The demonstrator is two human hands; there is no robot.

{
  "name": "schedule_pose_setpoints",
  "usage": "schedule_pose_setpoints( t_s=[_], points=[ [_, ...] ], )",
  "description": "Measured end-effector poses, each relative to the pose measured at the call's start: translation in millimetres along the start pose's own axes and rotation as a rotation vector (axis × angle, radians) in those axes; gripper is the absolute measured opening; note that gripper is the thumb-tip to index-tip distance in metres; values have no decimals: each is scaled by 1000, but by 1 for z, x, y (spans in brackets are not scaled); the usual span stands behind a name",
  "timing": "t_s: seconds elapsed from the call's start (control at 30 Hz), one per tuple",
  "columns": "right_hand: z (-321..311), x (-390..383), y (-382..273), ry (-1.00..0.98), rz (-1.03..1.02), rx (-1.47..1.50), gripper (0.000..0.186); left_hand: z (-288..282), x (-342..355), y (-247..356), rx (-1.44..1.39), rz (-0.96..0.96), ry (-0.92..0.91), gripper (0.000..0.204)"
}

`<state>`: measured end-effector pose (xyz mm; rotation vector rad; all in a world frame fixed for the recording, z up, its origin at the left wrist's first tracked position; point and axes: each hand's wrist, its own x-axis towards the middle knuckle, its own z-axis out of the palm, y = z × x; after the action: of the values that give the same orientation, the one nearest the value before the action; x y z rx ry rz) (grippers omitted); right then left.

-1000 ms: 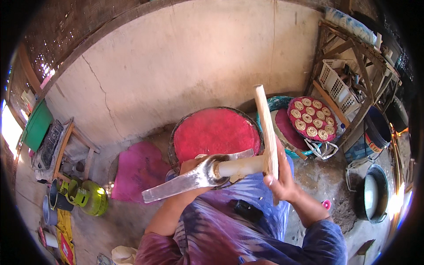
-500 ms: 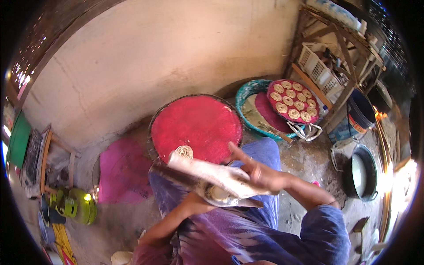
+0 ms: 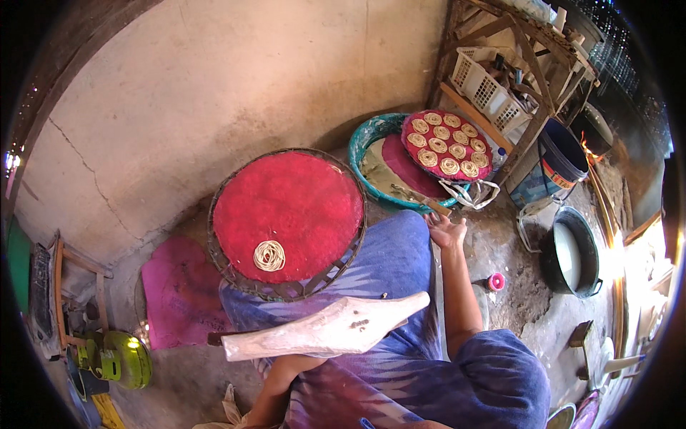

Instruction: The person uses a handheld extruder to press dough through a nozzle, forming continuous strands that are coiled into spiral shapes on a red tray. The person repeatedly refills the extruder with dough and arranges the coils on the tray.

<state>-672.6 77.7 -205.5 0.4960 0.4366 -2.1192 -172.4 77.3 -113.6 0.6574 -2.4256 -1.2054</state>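
Observation:
My left hand (image 3: 304, 361) is under a pale, dusty wooden tool (image 3: 325, 325) with long arms, holding it across my lap; its fingers are hidden. My right hand (image 3: 446, 230) is stretched out, palm up with fingers apart, by a wooden handle (image 3: 437, 206) at the rim of a teal basin (image 3: 361, 171); whether it touches that handle I cannot tell. Beyond my lap, one noodle coil (image 3: 269, 254) lies on a round tray with a red cover (image 3: 289, 200). A second red tray with several coils (image 3: 446, 143) rests on the basin.
A wooden rack (image 3: 536, 64) with a white crate (image 3: 486, 89) stands back right, near a bucket (image 3: 561, 143) and dark pot (image 3: 575, 279). A pink sheet (image 3: 175, 300), green gas cylinder (image 3: 125, 361) and wooden stool (image 3: 82, 261) are at left. A fire (image 3: 592, 154) burns right.
My right hand has let go of the tool and reached forward to the basin. The tool has turned and lowered over my lap. A coil on the red tray now shows fully; the view has shifted.

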Motion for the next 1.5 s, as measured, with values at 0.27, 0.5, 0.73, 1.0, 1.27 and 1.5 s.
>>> schedule_pose_setpoints(
  t_s=[0.27,0.5,0.73,1.0,1.27,1.5],
  points=[
    [-7,-11,-2,42,24,138,88,1,-5,-9,-181,-130,-53,47],
    [0,-53,2,147,-92,-252,84,-17,9,13,-362,-104,-79,52],
    [38,-211,36,-1004,730,-1347,108,-31,76,33,-120,86,-474,62],
    [63,-224,56,-1044,1351,-1053,131,-125,142,125,-1220,302,85,103],
    [158,-198,81,-841,1249,-1027,142,-193,229,123,-1432,329,51,103],
    [171,-176,82,-872,1453,-969,147,-195,232,127,-1484,544,98,94]
  ],
)
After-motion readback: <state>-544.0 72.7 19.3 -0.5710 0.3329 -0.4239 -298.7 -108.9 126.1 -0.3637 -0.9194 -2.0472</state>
